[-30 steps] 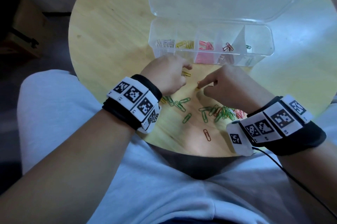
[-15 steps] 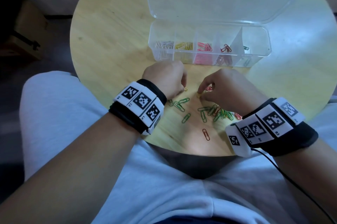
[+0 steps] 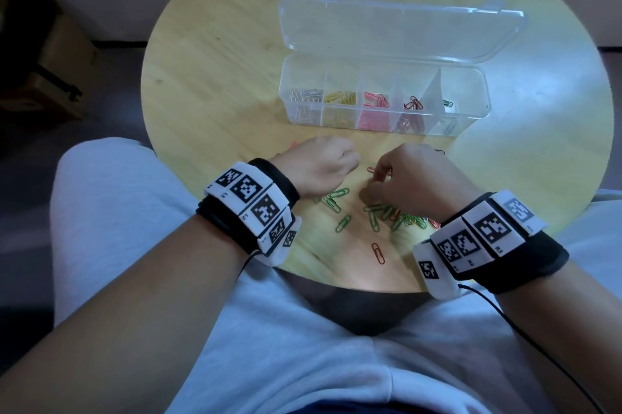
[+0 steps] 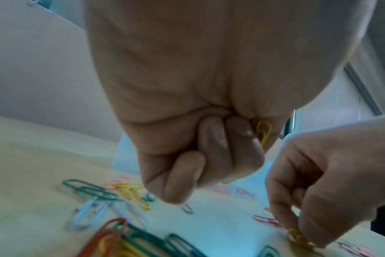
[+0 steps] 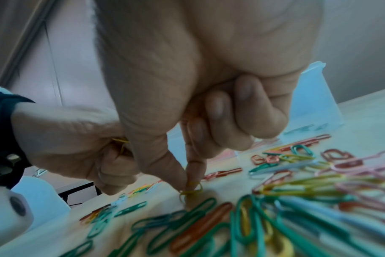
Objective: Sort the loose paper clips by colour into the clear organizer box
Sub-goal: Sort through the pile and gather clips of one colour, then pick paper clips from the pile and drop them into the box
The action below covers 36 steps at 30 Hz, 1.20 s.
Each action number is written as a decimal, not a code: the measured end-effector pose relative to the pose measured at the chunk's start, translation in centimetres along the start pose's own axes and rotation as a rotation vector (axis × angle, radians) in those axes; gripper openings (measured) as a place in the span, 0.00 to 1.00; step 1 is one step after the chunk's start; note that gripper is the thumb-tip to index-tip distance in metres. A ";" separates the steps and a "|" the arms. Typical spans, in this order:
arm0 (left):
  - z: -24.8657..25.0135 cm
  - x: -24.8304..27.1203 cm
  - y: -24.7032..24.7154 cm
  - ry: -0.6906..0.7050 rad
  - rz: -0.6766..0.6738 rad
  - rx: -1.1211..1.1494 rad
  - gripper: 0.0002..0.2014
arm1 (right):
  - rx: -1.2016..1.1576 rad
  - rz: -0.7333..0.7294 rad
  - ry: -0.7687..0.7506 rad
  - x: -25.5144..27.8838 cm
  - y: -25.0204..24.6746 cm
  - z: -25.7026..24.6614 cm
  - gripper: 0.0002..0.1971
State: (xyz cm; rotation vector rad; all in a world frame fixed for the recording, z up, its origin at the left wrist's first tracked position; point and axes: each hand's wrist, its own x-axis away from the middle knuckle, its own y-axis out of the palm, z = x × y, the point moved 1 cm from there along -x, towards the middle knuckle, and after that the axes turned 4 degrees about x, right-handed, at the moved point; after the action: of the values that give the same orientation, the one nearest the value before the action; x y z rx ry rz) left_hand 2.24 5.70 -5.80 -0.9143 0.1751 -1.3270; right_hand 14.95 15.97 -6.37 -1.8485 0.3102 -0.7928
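The clear organizer box [image 3: 471, 125] stands open at mid table, its compartments holding white, yellow, pink, red and green clips. Loose paper clips [image 3: 387, 215], mostly green, lie near the table's front edge. My left hand [image 3: 336, 161] is curled into a fist just left of the pile and grips a yellow clip [image 4: 263, 132] against the palm. My right hand [image 5: 188, 184] reaches down to the table, thumb and index finger pinching another yellow clip [image 5: 190, 190] at the pile's far edge.
The box's lid [image 3: 397, 29] lies folded back behind it. A single red clip [image 3: 377, 252] lies close to the round wooden table's near edge [image 3: 336, 279]. More mixed clips [image 4: 112, 196] lie under and left of my left hand. My lap is directly below the table edge.
My left hand has drawn back toward me and closed into a fist around yellow clips. My right thumb and index finger have come down onto a yellow clip on the table.
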 end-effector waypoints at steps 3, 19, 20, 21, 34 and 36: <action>0.0 0.2 -0.1 0.024 0.026 0.027 0.21 | -0.114 0.003 0.012 0.1 -0.2 0.0 0.08; -1.1 0.3 -0.9 -0.112 0.038 0.590 0.16 | -1.429 -0.305 0.087 0.0 -2.3 -1.3 0.15; -0.9 0.3 -1.0 -0.106 0.049 0.614 0.18 | -1.462 -0.308 0.060 -0.3 -2.8 -1.6 0.14; -0.8 0.3 -1.2 -0.098 0.060 0.640 0.18 | -1.478 -0.301 0.038 -0.7 -3.2 -1.9 0.14; -0.7 0.6 -2.1 -0.018 0.170 0.324 0.08 | -1.248 0.274 -0.119 -5.8 -8.1 -7.4 0.01; -0.8 0.5 -2.0 -0.012 0.177 0.303 0.10 | -1.206 0.242 -0.119 -6.6 -7.5 -7.3 0.01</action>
State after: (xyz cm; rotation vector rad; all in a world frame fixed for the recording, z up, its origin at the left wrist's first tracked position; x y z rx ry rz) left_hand 0.40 4.98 -4.79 -0.6351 0.0416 -1.1461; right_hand 4.21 17.41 -0.48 -2.8586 1.0798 -0.2895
